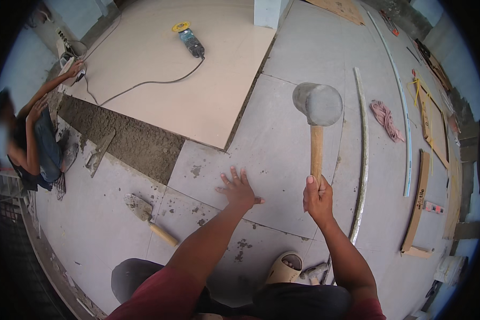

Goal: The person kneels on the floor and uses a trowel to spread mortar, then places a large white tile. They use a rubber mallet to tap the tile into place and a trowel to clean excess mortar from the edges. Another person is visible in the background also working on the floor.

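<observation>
My right hand [319, 201] is closed round the wooden handle of a rubber mallet [325, 105], its grey head raised above the floor. Fingers spread, my left hand [239, 191] lies flat on a grey floor tile [272, 160] spotted with mortar. To the left of my left forearm a trowel [144, 210] with a wooden handle rests on the tiles. Beyond that tile's far left edge lies a strip of wet mortar [138, 141], bordered by a large beige tile [218, 85].
An angle grinder [189, 41] with a yellow disc sits on the beige tile, its cord trailing left. A co-worker [34, 133] crouches at the left by another trowel [98, 152]. On the right lie a long metal bar [362, 154], a pink cloth [386, 120] and cardboard strips [417, 202].
</observation>
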### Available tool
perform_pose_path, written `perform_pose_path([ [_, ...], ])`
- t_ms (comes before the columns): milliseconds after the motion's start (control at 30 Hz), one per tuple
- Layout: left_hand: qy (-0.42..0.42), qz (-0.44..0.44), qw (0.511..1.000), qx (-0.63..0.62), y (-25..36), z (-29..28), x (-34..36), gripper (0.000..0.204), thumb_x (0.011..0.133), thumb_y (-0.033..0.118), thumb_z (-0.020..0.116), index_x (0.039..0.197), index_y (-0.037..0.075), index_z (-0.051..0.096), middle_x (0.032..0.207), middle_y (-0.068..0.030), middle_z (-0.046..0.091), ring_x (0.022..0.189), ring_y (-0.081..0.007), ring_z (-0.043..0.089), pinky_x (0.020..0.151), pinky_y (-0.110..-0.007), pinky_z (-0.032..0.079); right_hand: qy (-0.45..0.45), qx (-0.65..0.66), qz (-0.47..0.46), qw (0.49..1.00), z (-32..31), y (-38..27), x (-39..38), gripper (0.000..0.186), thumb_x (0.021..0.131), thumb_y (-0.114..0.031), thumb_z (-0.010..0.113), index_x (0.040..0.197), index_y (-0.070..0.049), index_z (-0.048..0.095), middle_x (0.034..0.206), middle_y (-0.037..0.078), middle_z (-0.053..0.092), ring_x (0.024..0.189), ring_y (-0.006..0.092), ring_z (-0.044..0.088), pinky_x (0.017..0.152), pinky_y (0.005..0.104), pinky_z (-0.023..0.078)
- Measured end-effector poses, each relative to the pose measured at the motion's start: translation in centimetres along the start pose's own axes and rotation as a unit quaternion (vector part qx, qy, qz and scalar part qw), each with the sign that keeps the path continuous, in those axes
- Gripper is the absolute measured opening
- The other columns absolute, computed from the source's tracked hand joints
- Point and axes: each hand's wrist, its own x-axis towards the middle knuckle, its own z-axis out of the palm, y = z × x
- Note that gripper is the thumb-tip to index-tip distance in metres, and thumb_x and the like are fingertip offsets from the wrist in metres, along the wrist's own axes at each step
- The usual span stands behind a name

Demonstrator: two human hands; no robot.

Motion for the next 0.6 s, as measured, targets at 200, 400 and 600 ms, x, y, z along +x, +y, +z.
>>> perform_pose_path([
  [200, -0.001, 0.018, 1.000, -0.015, 0.3, -0.1, 0.0, 0.136, 0.072, 0.076, 0.069, 0.159, 0.011, -0.012, 0.163, -0.0217, -0.020, 0.147, -0.0558, -0.008, 0.108, -0.077, 0.018, -0.074, -0.226, 0.068, 0.969, -0.1, 7.6, -1.1, 0.054, 0.102, -0.048, 0.053, 0.070, -0.005, 0.048, 0.054, 0.002, 0.048, 0.046, 0.0104, 0.049, 0.043, 0.0296, 0.039],
  [400, 0.000, 0.019, 0.999, -0.026, -0.2, 0.0, -0.3, 0.135, 0.072, 0.075, 0.070, 0.159, 0.012, -0.012, 0.164, -0.0200, -0.019, 0.147, -0.0557, -0.007, 0.107, -0.078, 0.017, -0.041, 0.026, 0.018, 0.999, 1.1, 0.7, -1.4, 0.050, 0.103, -0.043, 0.052, 0.069, -0.007, 0.048, 0.053, 0.001, 0.048, 0.041, 0.0103, 0.047, 0.037, 0.0279, 0.037],
  [600, 0.006, 0.025, 0.999, -0.025, -0.6, 0.1, -0.8, 0.132, 0.074, 0.072, 0.071, 0.159, 0.011, -0.010, 0.164, -0.0201, -0.016, 0.147, -0.0547, -0.003, 0.108, -0.077, 0.017, -0.165, -0.132, 0.226, 0.951, 1.0, 4.4, -0.3, 0.050, 0.100, -0.050, 0.054, 0.072, -0.010, 0.041, 0.048, 0.001, 0.042, 0.032, 0.0129, 0.042, 0.030, 0.0303, 0.038],
])
